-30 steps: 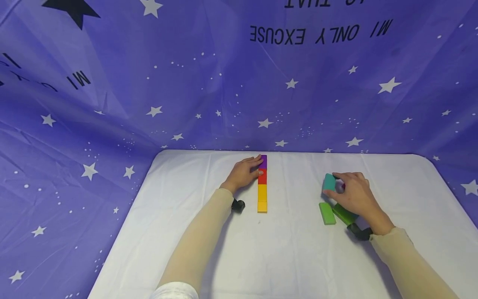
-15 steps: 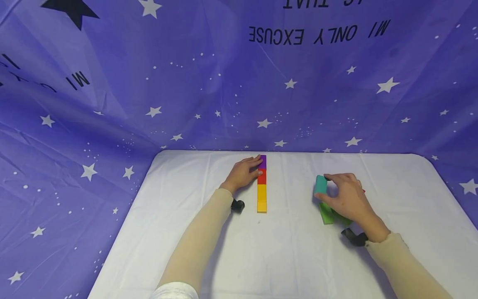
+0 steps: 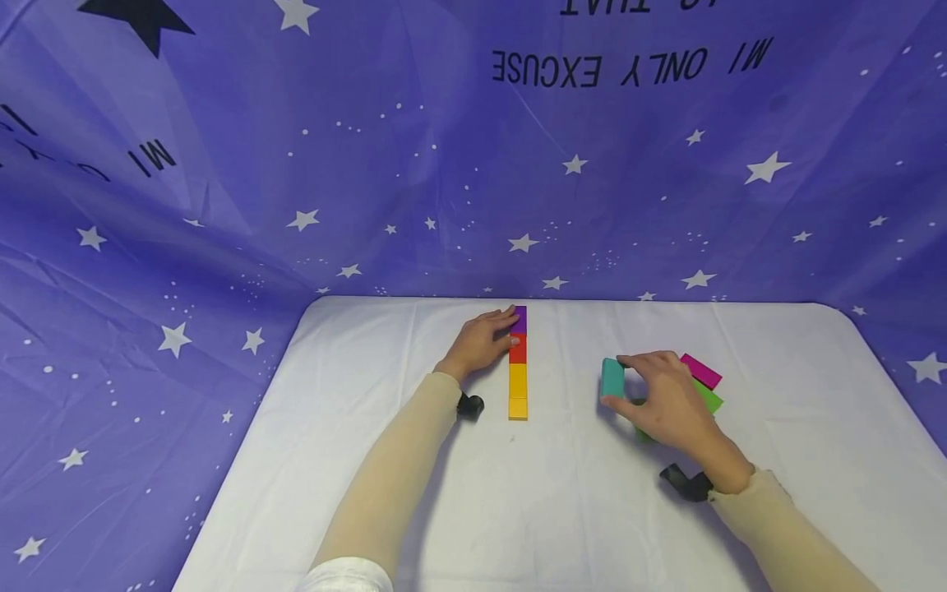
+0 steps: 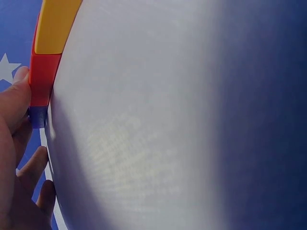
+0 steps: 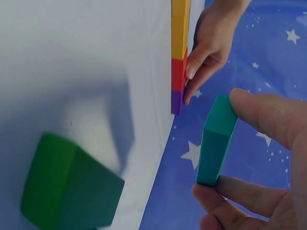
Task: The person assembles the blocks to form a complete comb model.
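A straight row of blocks runs across the table at centre: a purple block [image 3: 521,316] at the far end, then a red block [image 3: 518,352], then yellow-orange blocks [image 3: 517,381]. My left hand [image 3: 475,345] touches the row's left side, its thumb by the red block and a fingertip at the purple one. To the right of the row, my right hand [image 3: 669,403] pinches a teal block [image 3: 612,378] between thumb and fingers. In the right wrist view the teal block [image 5: 215,139] is clear of the table, held at its two ends.
Partly covered by my right hand, a magenta block [image 3: 700,372] and a green block [image 3: 709,396] lie on the white table [image 3: 547,510]; another green block [image 3: 644,437] shows below the hand. Blue star-patterned cloth [image 3: 414,164] rises behind the table.
My right hand has carried the teal block leftward, toward the row, uncovering the magenta block and part of a green one. The left hand and the row stay where they were.
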`<state>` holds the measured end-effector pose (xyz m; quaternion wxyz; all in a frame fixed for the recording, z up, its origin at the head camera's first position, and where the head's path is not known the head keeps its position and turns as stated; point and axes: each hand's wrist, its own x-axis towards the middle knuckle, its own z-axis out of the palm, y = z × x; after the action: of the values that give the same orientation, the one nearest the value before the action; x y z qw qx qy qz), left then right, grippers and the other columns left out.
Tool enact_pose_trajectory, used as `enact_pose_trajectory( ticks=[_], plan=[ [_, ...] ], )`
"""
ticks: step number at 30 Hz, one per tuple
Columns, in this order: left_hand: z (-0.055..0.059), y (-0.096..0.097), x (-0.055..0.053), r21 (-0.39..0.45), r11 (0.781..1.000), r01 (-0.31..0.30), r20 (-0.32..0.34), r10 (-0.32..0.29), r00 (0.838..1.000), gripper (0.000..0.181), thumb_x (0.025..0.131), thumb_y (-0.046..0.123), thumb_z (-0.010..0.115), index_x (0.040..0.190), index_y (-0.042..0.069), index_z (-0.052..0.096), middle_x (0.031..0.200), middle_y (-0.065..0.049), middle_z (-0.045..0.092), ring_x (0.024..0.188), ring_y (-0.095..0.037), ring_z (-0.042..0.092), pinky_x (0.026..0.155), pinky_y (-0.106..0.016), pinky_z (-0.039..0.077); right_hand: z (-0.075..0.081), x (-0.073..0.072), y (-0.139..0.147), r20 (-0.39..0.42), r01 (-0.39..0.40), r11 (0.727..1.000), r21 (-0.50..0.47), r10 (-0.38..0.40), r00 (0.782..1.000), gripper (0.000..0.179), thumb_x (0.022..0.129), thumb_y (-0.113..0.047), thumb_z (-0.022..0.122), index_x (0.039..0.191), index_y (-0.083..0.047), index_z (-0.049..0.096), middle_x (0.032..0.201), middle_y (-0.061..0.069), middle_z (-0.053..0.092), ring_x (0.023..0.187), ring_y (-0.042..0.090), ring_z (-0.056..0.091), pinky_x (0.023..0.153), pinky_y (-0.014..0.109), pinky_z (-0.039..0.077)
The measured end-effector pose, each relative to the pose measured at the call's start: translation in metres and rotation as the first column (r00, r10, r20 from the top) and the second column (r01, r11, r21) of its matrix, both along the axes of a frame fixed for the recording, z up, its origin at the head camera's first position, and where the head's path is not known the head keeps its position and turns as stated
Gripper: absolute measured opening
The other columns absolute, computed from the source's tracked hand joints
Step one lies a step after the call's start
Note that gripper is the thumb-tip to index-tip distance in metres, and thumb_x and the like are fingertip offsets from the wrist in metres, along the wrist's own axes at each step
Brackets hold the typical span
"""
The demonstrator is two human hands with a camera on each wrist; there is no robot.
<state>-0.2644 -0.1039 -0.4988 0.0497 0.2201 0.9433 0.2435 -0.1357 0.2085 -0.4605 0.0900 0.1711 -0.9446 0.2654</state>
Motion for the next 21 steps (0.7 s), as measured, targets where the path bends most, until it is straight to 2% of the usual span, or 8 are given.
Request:
enact_pose_trajectory(
  ticks=[9,21],
  plan=[
    [0.001,-0.001,0.000,0.004,1.000,0.010,-0.004,-0.010,1.000,0.054,0.099,0.037,0.063,0.149,0.018,0.050,0.158,0.006,0.039,0.146,-0.021,0.036,0.122,-0.039,0.024,0.000,0.010,-0.016,0.026,-0.009,1.000,0.016,0.008,1.000,0.064,0.077,-0.038,0.086,0.128,-0.003,0.067,0.119,0.017,0.068,0.116,0.037,0.050,0.093,0.057,0.045],
    [-0.001,-0.001,-0.001,-0.004,1.000,0.016,-0.018,-0.016,1.000,0.054,0.100,0.037,0.062,0.149,0.017,0.050,0.158,0.005,0.039,0.146,-0.021,0.036,0.122,-0.039,0.025,-0.009,0.023,-0.041,0.029,-0.051,0.999,0.008,0.050,0.998,0.063,0.076,-0.038,0.087,0.126,-0.005,0.069,0.115,0.013,0.070,0.113,0.034,0.052,0.097,0.052,0.041]
  ],
)
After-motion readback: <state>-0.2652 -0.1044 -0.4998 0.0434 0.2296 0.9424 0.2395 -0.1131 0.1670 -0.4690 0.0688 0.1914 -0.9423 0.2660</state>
